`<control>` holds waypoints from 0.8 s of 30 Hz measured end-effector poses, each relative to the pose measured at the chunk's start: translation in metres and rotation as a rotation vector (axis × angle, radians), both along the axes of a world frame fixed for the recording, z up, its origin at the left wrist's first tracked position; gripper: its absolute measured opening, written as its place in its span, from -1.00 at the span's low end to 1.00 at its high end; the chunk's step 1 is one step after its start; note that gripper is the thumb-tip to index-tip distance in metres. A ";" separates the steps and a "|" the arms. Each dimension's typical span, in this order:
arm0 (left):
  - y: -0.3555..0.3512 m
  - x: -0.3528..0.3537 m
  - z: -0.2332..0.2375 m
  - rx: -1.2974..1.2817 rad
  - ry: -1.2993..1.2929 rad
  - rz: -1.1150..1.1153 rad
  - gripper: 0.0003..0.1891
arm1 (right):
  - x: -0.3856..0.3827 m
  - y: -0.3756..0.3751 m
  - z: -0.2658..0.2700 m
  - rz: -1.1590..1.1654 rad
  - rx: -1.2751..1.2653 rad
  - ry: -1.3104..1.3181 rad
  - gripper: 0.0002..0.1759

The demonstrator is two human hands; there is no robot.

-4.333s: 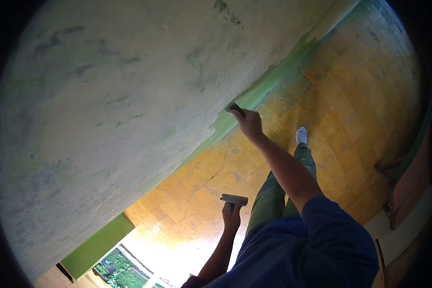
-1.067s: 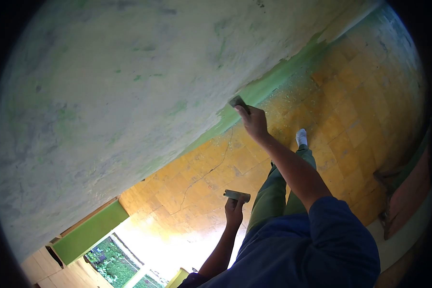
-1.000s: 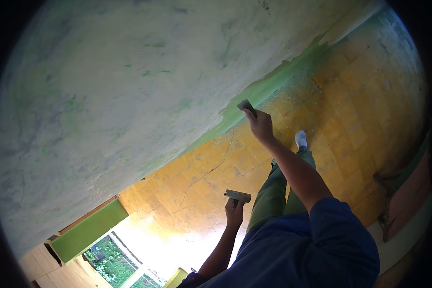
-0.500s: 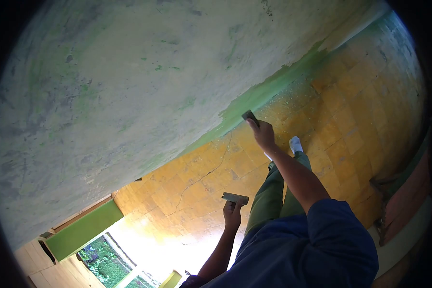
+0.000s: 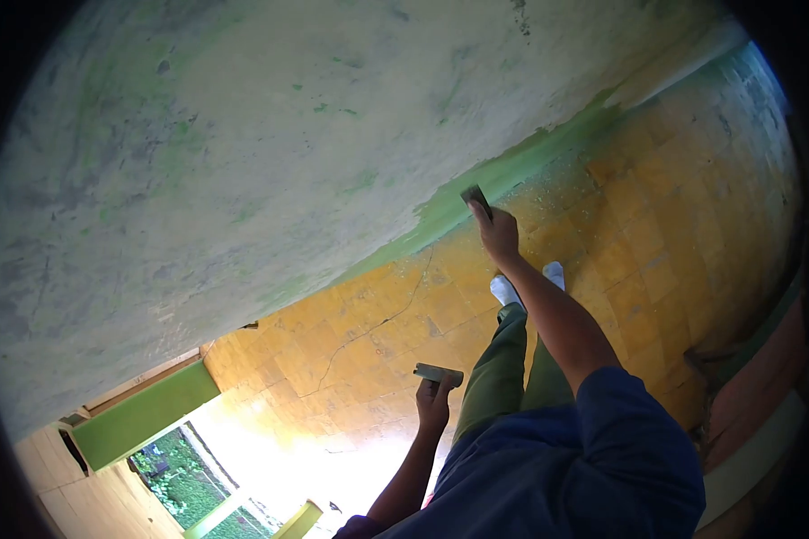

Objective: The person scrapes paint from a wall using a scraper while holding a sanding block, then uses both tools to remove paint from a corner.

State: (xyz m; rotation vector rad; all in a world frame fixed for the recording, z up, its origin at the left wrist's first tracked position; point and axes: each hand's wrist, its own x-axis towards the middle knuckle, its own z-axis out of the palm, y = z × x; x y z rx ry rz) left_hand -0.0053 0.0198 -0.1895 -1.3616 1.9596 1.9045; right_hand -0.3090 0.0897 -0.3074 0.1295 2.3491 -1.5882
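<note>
My right hand [image 5: 498, 235] is closed around a dark flat scraper [image 5: 476, 199], which points up toward the green strip [image 5: 476, 189] at the foot of the wall. Whether the blade touches the wall I cannot tell. Lower and to the left, my left hand [image 5: 433, 403] grips a grey flat-bladed tool [image 5: 439, 374] with its blade crosswise, away from the wall. The wall [image 5: 243, 162] is whitish with grey and green patches.
Yellow tiles [image 5: 368, 332] with a long crack cover the floor. My feet in white socks [image 5: 505, 291] stand near the wall. A green panel [image 5: 144, 411] and a window opening [image 5: 184, 476] lie lower left. A reddish object [image 5: 753, 395] is at the right.
My right hand with its scraper has shifted slightly up, and the blade is more upright. The left hand has barely moved. Both socked feet now show more fully, and the view has shifted a little.
</note>
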 end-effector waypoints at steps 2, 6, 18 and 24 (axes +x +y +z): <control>0.001 0.002 -0.003 0.002 -0.008 0.029 -0.80 | -0.026 -0.014 0.020 -0.056 -0.008 0.014 -0.38; 0.006 0.015 -0.022 -0.030 -0.004 0.077 -0.80 | -0.024 -0.006 0.006 -0.049 -0.093 0.121 -0.40; 0.039 -0.012 -0.007 0.059 -0.061 0.180 -0.83 | -0.071 -0.053 0.001 0.105 -0.253 0.241 -0.55; 0.027 0.032 -0.023 0.076 -0.018 0.276 -0.85 | -0.005 -0.043 -0.047 0.152 -0.102 0.154 -0.62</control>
